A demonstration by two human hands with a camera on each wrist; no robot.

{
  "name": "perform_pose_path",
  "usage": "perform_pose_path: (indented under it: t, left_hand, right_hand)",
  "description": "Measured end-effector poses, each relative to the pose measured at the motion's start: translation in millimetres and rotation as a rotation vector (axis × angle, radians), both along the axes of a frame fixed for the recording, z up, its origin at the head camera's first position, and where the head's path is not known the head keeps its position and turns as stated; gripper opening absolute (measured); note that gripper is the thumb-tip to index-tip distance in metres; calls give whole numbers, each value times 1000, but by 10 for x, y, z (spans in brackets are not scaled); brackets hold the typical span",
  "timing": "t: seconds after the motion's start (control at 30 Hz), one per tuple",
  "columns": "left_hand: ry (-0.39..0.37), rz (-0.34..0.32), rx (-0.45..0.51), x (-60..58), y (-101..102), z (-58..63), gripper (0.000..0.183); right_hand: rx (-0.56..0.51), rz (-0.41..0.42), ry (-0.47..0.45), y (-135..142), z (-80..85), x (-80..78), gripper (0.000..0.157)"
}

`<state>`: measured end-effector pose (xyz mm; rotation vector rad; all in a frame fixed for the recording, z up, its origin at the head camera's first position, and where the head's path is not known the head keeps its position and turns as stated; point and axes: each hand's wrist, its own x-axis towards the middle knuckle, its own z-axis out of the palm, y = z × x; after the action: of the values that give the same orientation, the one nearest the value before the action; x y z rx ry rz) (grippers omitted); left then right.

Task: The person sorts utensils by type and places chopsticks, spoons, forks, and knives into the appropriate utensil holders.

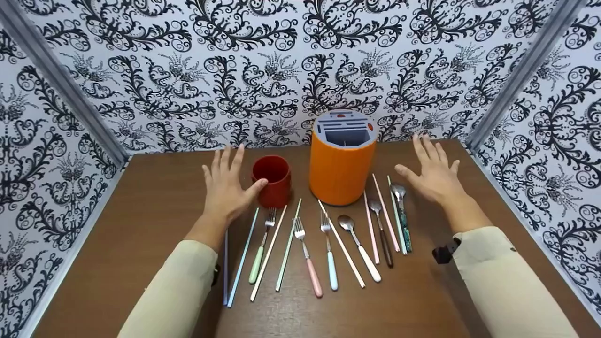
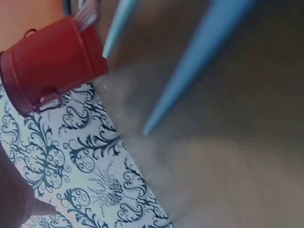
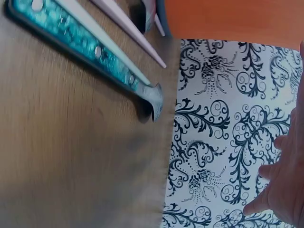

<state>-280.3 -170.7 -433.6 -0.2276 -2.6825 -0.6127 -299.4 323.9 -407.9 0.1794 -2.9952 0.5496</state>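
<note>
My left hand (image 1: 227, 188) is spread above the table's left side, its thumb overlapping the red cup (image 1: 274, 188) in the head view. Fingers splayed, my right hand (image 1: 434, 177) hovers right of the orange cutlery holder (image 1: 342, 173), which has a grey slotted top. Neither hand holds anything. Between the forearms lie forks with green (image 1: 256, 265), pink (image 1: 313, 277) and blue (image 1: 332, 271) handles. A white-handled spoon (image 1: 368, 263), a dark-handled spoon (image 1: 386, 246) and a glittery teal-handled spoon (image 3: 71, 45) lie farther right. Several pastel chopsticks (image 1: 244, 256) are spread among them.
The brown table (image 1: 155, 197) is enclosed by walls (image 1: 263, 70) with black scroll patterns. Grey corner posts (image 1: 512, 80) stand at both back corners. The cup and holder stand near the back wall.
</note>
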Motion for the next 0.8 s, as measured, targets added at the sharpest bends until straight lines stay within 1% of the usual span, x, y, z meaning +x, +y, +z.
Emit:
perform_pose_path:
  t: [0.2, 0.3, 0.47, 0.63, 0.8]
  left_hand:
    - [106, -47, 96, -37, 201, 22, 97]
    - [153, -75, 131, -44, 327, 19, 97]
    - [217, -122, 164, -49, 544, 22, 96]
    - [274, -170, 190, -21, 752, 50, 96]
    - [348, -208, 236, 5, 953, 85, 103]
  right_hand:
    - [-120, -19, 0, 33, -48, 56, 92]
    - [-163, -18, 18, 37, -95, 91, 92]
    - [-222, 3, 46, 2, -199, 155, 90]
    - [-281, 13, 56, -36, -309, 228, 87]
    - [-343, 23, 76, -80, -392, 297, 85]
